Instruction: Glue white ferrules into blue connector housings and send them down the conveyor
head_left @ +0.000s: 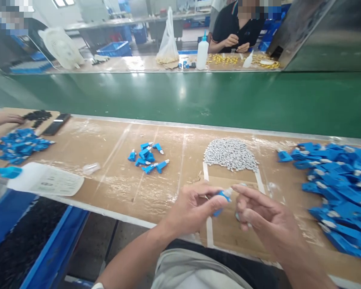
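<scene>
My left hand [198,204] holds a blue plastic part [218,211] with a whitish tip between thumb and fingers, above the bench. Just to its right is my right hand [258,208], its index fingertip at the whitish tip and its other fingers curled; something pale shows partly at those fingers, too hidden to name. Beyond my hands lies a pile of small grey-white pieces [231,154]. A small group of blue parts [149,156] lies left of it, and a large heap of blue parts [343,192] covers the right side.
A white bottle with a blue nozzle [46,179] lies at the left, near a clear cap [91,168]. Another blue heap [21,145] and a person's hand [9,119] are farther left. Across the green belt [180,94], a person [239,32] handles things near yellow pieces.
</scene>
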Available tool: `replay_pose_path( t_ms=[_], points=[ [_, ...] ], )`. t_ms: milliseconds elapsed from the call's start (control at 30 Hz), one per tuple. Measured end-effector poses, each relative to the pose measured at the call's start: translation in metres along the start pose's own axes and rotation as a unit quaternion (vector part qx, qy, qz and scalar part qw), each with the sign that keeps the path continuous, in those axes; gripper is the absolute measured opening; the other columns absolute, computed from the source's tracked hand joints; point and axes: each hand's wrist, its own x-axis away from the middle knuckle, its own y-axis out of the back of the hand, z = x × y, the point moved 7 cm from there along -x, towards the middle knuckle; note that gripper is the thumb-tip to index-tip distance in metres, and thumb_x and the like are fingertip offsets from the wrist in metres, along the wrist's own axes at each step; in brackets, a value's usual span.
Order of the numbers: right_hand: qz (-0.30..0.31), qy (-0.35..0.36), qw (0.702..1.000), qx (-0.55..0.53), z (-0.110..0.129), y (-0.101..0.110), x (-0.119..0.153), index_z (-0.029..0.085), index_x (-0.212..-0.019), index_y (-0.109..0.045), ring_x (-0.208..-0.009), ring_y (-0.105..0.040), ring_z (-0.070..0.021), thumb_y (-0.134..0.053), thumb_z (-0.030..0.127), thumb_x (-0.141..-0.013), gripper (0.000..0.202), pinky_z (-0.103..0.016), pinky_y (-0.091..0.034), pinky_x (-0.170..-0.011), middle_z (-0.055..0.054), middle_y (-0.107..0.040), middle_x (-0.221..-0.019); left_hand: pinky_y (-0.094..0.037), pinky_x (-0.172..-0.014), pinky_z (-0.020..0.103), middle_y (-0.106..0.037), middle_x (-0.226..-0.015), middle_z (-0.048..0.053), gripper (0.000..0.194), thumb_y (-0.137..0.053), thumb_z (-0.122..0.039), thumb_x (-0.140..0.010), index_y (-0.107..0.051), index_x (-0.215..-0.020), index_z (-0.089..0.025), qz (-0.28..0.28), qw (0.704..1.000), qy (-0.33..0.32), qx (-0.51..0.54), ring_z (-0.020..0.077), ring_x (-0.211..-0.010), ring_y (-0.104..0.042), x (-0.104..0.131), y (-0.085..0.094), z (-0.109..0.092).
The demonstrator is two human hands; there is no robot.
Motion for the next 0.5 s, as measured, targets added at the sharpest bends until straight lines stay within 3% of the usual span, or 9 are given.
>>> replay_pose_path(
  t_ms=[67, 133, 167, 233, 300, 367, 400, 433, 500],
  points=[
    [-0.023, 0.001, 1.0, 0.013, 0.0, 0.013, 0.003, 0.026, -0.117, -0.077, -0.058, -0.057, -0.0161, -0.083, 0.045, -0.078, 0.044, -0.027, -0.05, -0.045, -0.005, -0.065, -0.08, -0.049, -0.071, 0.027, -0.07, -0.096, 0.006, 0.029, -0.064, -0.041, -0.094, -0.077, -0.109, -0.019, -0.133, 0.978, -0.025, -0.16, 0.0172, -0.081, -0.063, -0.004, 0.055, -0.005],
    [-0.057, 0.004, 0.996, 0.066, 0.004, 0.026, 0.007, 0.024, -0.106, -0.08, -0.056, -0.057, -0.0166, -0.081, 0.05, -0.078, 0.038, -0.028, -0.048, -0.046, -0.005, -0.066, -0.075, -0.049, -0.077, 0.029, -0.071, -0.102, 0.007, 0.026, -0.064, -0.036, -0.094, -0.076, -0.109, -0.018, -0.238, 0.901, -0.034, -0.361, 0.0178, -0.085, -0.064, -0.008, 0.105, -0.017],
    [-0.068, 0.004, 0.992, 0.107, 0.007, 0.032, 0.007, 0.023, -0.1, -0.08, -0.055, -0.057, -0.0165, -0.079, 0.052, -0.079, 0.036, -0.028, -0.048, -0.048, -0.004, -0.066, -0.071, -0.049, -0.079, 0.029, -0.071, -0.103, 0.006, 0.025, -0.063, -0.035, -0.094, -0.076, -0.108, -0.018, -0.255, 0.851, -0.022, -0.459, 0.0176, -0.086, -0.063, -0.012, 0.121, -0.022],
    [-0.076, 0.005, 0.976, 0.205, 0.016, 0.042, 0.003, 0.022, -0.099, -0.079, -0.056, -0.058, -0.0172, -0.074, 0.053, -0.083, 0.035, -0.029, -0.049, -0.053, -0.003, -0.066, -0.067, -0.046, -0.087, 0.034, -0.069, -0.105, 0.008, 0.022, -0.064, -0.027, -0.092, -0.075, -0.108, -0.016, -0.26, 0.83, -0.024, -0.492, 0.0223, -0.095, -0.062, -0.022, 0.141, -0.028],
    [-0.092, 0.045, 0.941, 0.324, 0.034, 0.058, -0.011, 0.021, -0.103, -0.078, -0.062, -0.062, -0.0193, -0.067, 0.053, -0.088, 0.037, -0.03, -0.05, -0.058, -0.004, -0.069, -0.072, -0.045, -0.084, 0.037, -0.066, -0.097, 0.008, 0.025, -0.069, -0.029, -0.089, -0.075, -0.108, -0.015, -0.278, 0.821, -0.035, -0.498, 0.0242, -0.09, -0.06, -0.026, 0.144, -0.035],
    [-0.177, 0.091, 0.85, 0.488, 0.06, 0.088, -0.03, 0.02, -0.104, -0.077, -0.072, -0.065, -0.0212, -0.06, 0.046, -0.094, 0.033, -0.031, -0.052, -0.067, -0.005, -0.072, -0.083, -0.046, -0.078, 0.035, -0.063, -0.093, 0.003, 0.026, -0.068, -0.037, -0.091, -0.073, -0.11, -0.02, -0.317, 0.796, -0.069, -0.51, 0.0196, -0.078, -0.058, -0.02, 0.133, -0.044],
    [-0.223, 0.096, 0.784, 0.572, 0.072, 0.103, -0.04, 0.021, -0.107, -0.076, -0.079, -0.067, -0.0221, -0.058, 0.04, -0.095, 0.029, -0.032, -0.053, -0.073, -0.006, -0.073, -0.091, -0.046, -0.077, 0.034, -0.064, -0.094, 0.002, 0.024, -0.067, -0.037, -0.092, -0.072, -0.109, -0.022, -0.311, 0.803, -0.106, -0.497, 0.0172, -0.074, -0.057, -0.015, 0.119, -0.046],
    [-0.253, 0.092, 0.744, 0.611, 0.081, 0.118, -0.052, 0.02, -0.111, -0.075, -0.087, -0.067, -0.0241, -0.059, 0.033, -0.094, 0.027, -0.034, -0.052, -0.081, -0.009, -0.073, -0.101, -0.047, -0.076, 0.032, -0.064, -0.096, 0.001, 0.02, -0.065, -0.035, -0.093, -0.071, -0.108, -0.023, -0.285, 0.819, -0.146, -0.476, 0.0152, -0.072, -0.057, -0.01, 0.101, -0.047],
    [-0.266, 0.078, 0.706, 0.652, 0.091, 0.138, -0.08, 0.019, -0.118, -0.073, -0.101, -0.067, -0.0278, -0.063, 0.026, -0.09, 0.03, -0.036, -0.05, -0.088, -0.013, -0.07, -0.118, -0.049, -0.075, 0.03, -0.065, -0.098, 0.001, 0.015, -0.063, -0.027, -0.095, -0.069, -0.108, -0.023, -0.194, 0.863, -0.215, -0.413, 0.0132, -0.072, -0.058, -0.002, 0.058, -0.043]
  ],
)
